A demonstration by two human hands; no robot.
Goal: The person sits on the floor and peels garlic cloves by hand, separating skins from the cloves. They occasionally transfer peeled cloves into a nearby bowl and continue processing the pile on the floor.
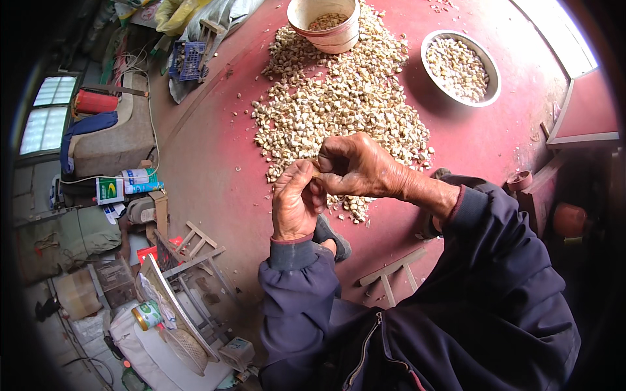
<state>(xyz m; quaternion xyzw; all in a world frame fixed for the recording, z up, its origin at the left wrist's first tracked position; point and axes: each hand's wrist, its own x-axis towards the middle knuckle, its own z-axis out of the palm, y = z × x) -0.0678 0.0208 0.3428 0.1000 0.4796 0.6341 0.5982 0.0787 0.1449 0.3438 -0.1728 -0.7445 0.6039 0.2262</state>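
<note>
My left hand (297, 199) and my right hand (364, 168) meet over the near part of a pile of pale clove-like pieces (337, 112), perhaps garlic cloves, spread on a red floor. Fingertips of both pinch one small brownish piece (316, 174), mostly covered by the fingers. Behind the pile's middle, a whitish plastic bucket (337, 41) stands among the pieces, with reddish-brown bits inside. To the right of the pile is a round metal basin (495, 80) holding many pale pieces.
Near my feet lies a wooden frame (393, 266), perhaps a low stool. A blue plastic crate (188, 61) and sacks (220, 22) stand back left. At lower left are a round table (181, 313) bearing a can and a woven basket. A red cabinet (587, 110) is at right.
</note>
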